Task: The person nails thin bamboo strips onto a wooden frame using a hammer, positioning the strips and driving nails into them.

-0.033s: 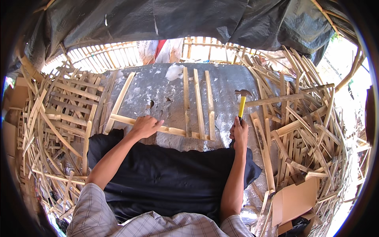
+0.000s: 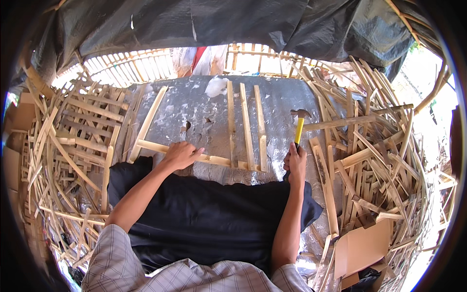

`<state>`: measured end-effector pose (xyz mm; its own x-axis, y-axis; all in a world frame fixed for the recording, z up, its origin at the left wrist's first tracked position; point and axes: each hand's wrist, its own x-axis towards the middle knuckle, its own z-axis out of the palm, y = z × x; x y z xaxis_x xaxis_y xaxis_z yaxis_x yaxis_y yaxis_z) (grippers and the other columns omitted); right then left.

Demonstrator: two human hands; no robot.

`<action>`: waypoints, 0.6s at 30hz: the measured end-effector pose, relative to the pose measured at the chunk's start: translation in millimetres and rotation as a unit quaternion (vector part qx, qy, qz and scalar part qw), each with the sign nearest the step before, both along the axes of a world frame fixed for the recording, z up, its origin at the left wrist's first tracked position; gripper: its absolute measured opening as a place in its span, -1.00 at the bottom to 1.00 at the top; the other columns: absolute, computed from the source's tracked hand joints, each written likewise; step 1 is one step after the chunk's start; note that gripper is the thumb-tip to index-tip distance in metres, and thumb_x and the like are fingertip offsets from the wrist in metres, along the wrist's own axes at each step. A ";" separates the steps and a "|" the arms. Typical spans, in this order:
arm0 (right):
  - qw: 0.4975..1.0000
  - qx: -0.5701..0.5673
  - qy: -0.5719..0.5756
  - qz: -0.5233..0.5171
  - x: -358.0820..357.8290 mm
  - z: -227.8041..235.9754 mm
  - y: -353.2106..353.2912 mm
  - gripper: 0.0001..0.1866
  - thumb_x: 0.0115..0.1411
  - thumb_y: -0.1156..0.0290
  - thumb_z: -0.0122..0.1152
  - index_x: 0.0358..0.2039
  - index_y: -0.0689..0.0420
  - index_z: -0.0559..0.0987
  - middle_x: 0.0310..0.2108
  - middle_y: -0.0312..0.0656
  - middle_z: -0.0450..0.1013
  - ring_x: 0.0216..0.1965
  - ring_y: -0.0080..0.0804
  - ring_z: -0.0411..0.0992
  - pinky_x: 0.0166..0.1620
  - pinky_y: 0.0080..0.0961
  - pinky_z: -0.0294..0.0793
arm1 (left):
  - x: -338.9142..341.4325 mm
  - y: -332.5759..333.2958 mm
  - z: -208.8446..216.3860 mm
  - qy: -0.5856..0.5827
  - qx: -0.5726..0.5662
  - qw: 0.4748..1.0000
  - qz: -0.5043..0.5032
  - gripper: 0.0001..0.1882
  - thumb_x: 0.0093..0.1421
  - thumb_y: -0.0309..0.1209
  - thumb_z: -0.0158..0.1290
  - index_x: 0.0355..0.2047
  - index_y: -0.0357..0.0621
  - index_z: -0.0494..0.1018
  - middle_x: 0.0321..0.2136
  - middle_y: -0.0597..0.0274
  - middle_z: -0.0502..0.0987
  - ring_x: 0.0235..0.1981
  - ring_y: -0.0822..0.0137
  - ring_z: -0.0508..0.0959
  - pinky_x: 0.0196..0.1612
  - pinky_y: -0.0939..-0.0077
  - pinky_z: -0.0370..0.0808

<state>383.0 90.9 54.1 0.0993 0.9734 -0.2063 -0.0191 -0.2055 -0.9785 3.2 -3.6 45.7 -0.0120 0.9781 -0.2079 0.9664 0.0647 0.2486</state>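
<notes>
My left hand [image 2: 181, 155] is closed over a crosswise bamboo slat [image 2: 214, 159], its thumb lying along the slat to the right. This slat spans the near ends of several others: one slanting slat [image 2: 151, 120] at the left and three slats [image 2: 246, 124] close together at the right. Together they form an open, comb-like frame. In my right hand [image 2: 295, 163] is a claw hammer [image 2: 299, 127] with a yellow and black handle, gripped low and held upright, head up, just right of the frame. My left fingertips are hidden behind the hand.
The frame lies on a worn grey sheet surface [image 2: 194, 100]. Black cloth [image 2: 204, 219] covers my lap. Piled bamboo slats [image 2: 374, 165] crowd the right side, and stacked slatted pieces [image 2: 87, 129] the left. A cardboard box [image 2: 362, 248] sits at the near right. Dark tarpaulin [image 2: 233, 24] hangs overhead.
</notes>
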 end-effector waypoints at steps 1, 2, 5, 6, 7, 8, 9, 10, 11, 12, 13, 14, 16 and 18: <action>1.000 -0.007 0.008 0.005 -2.8 -0.8 -1.8 -0.64 0.50 0.19 0.07 -0.44 0.00 0.27 -0.67 -0.51 0.09 -0.73 -0.73 0.03 -0.69 -0.61 -0.05 | -4.9 -3.2 -7.5 -0.020 -0.008 1.000 0.009 -0.31 0.46 0.12 -0.14 -0.44 -0.28 0.62 -0.36 -0.25 0.64 -0.20 -0.22 0.65 -0.04 -0.13 0.52; 1.000 -0.015 0.015 0.010 -4.1 -0.3 -2.4 -0.64 0.50 0.19 0.07 -0.44 0.00 0.27 -0.67 -0.51 0.08 -0.74 -0.73 0.02 -0.69 -0.61 -0.06 | -11.6 -1.7 -16.5 -0.041 -0.015 0.999 0.018 -0.30 0.46 0.12 -0.15 -0.44 -0.29 0.61 -0.37 -0.26 0.64 -0.21 -0.23 0.64 -0.05 -0.13 0.52; 1.000 -0.022 0.020 0.000 1.9 1.2 -2.2 -0.63 0.50 0.17 0.09 -0.45 0.00 0.27 -0.69 -0.52 0.05 -0.75 -0.75 -0.02 -0.70 -0.61 -0.10 | -13.4 8.5 -12.9 -0.071 -0.039 0.996 0.028 -0.29 0.47 0.13 -0.18 -0.41 -0.31 0.59 -0.36 -0.28 0.62 -0.19 -0.27 0.62 -0.08 -0.12 0.51; 0.999 -0.022 0.026 0.000 2.6 1.0 -1.1 -0.63 0.50 0.17 0.09 -0.45 0.00 0.27 -0.69 -0.52 0.05 -0.75 -0.75 -0.02 -0.70 -0.61 -0.10 | -16.6 9.1 -13.8 -0.055 -0.014 0.998 0.022 -0.29 0.48 0.13 -0.18 -0.41 -0.32 0.58 -0.34 -0.29 0.61 -0.18 -0.27 0.61 -0.07 -0.11 0.50; 0.999 -0.023 0.034 0.000 2.6 -0.3 -0.5 -0.62 0.49 0.17 0.09 -0.45 0.00 0.27 -0.69 -0.52 0.04 -0.75 -0.75 -0.02 -0.70 -0.61 -0.10 | -19.1 7.7 -15.0 -0.037 0.011 0.999 0.016 -0.29 0.48 0.12 -0.19 -0.40 -0.34 0.58 -0.31 -0.30 0.60 -0.17 -0.27 0.60 -0.06 -0.10 0.50; 1.000 -0.019 0.023 -0.002 1.9 -2.8 -0.6 -0.62 0.49 0.17 0.10 -0.45 0.00 0.27 -0.69 -0.53 0.04 -0.75 -0.75 -0.02 -0.70 -0.62 -0.11 | -22.6 3.2 -15.8 -0.034 0.001 0.999 0.011 -0.28 0.48 0.12 -0.19 -0.41 -0.35 0.57 -0.30 -0.30 0.59 -0.18 -0.26 0.60 -0.07 -0.09 0.50; 1.000 -0.018 0.020 -0.001 1.4 1.0 -1.1 -0.62 0.49 0.17 0.10 -0.45 0.00 0.27 -0.69 -0.53 0.04 -0.75 -0.75 -0.02 -0.70 -0.62 -0.11 | -22.5 0.6 -17.9 -0.043 -0.005 0.999 0.004 -0.28 0.49 0.12 -0.19 -0.42 -0.36 0.56 -0.30 -0.29 0.58 -0.18 -0.25 0.59 -0.07 -0.08 0.50; 1.000 -0.018 0.016 0.000 0.1 3.9 -1.8 -0.62 0.49 0.17 0.10 -0.45 0.00 0.27 -0.69 -0.53 0.04 -0.75 -0.75 -0.02 -0.70 -0.62 -0.11 | -23.0 -1.7 -21.5 -0.051 -0.011 0.999 -0.003 -0.27 0.49 0.12 -0.19 -0.43 -0.38 0.56 -0.29 -0.29 0.57 -0.19 -0.25 0.59 -0.07 -0.07 0.50; 1.000 -0.017 0.013 0.001 -1.6 5.0 -2.6 -0.62 0.49 0.17 0.10 -0.45 0.00 0.27 -0.69 -0.53 0.04 -0.74 -0.76 -0.02 -0.70 -0.62 -0.11 | -26.9 -3.5 -26.7 -0.070 -0.042 0.997 -0.005 -0.27 0.49 0.12 -0.20 -0.40 -0.38 0.56 -0.28 -0.28 0.57 -0.18 -0.23 0.59 -0.07 -0.05 0.50; 1.000 -0.024 0.014 0.004 -1.2 4.2 -1.1 -0.62 0.49 0.18 0.11 -0.45 0.00 0.27 -0.68 -0.53 0.05 -0.74 -0.76 -0.03 -0.70 -0.62 -0.11 | -31.7 -3.8 -24.6 -0.081 -0.074 0.994 -0.005 -0.28 0.49 0.12 -0.20 -0.38 -0.38 0.55 -0.27 -0.27 0.57 -0.17 -0.20 0.59 -0.07 -0.04 0.50; 0.999 -0.028 0.015 0.007 -1.4 3.2 -1.2 -0.62 0.49 0.18 0.10 -0.45 0.00 0.26 -0.68 -0.53 0.04 -0.74 -0.76 -0.03 -0.70 -0.62 -0.11 | -35.0 -3.5 -23.7 -0.092 -0.106 0.990 -0.005 -0.28 0.50 0.12 -0.20 -0.36 -0.38 0.55 -0.26 -0.27 0.56 -0.16 -0.18 0.60 -0.06 -0.03 0.50; 0.999 -0.033 0.016 0.010 -2.2 2.2 -1.8 -0.62 0.49 0.18 0.10 -0.45 0.00 0.26 -0.68 -0.53 0.04 -0.74 -0.76 -0.03 -0.70 -0.62 -0.11 | -37.2 -3.2 -24.0 -0.109 -0.146 0.983 0.027 -0.29 0.50 0.12 -0.21 -0.33 -0.37 0.55 -0.27 -0.26 0.56 -0.15 -0.18 0.59 -0.05 -0.01 0.50; 0.999 -0.036 -0.001 0.013 -1.8 -0.8 -0.9 -0.63 0.49 0.18 0.11 -0.44 0.02 0.28 -0.68 -0.52 0.06 -0.74 -0.75 0.00 -0.70 -0.61 -0.07 | -37.1 0.6 -16.4 -0.142 -0.223 0.961 0.086 -0.31 0.51 0.12 -0.23 -0.28 -0.35 0.54 -0.27 -0.24 0.57 -0.12 -0.16 0.59 -0.04 0.01 0.49; 0.999 -0.034 -0.036 0.014 0.5 -5.0 0.4 -0.65 0.47 0.19 0.13 -0.43 0.05 0.34 -0.69 -0.50 0.10 -0.75 -0.72 0.07 -0.71 -0.59 -0.01 | -29.6 4.2 -11.1 -0.145 -0.229 0.956 0.108 -0.33 0.50 0.07 -0.21 -0.29 -0.37 0.57 -0.31 -0.26 0.60 -0.14 -0.23 0.61 -0.06 -0.06 0.49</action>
<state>383.5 91.3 49.1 0.0891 0.9599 -0.2658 0.0583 -0.2714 -0.9607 -26.5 0.6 34.7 -0.0796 0.7650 -0.6390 0.8128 0.4209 0.4027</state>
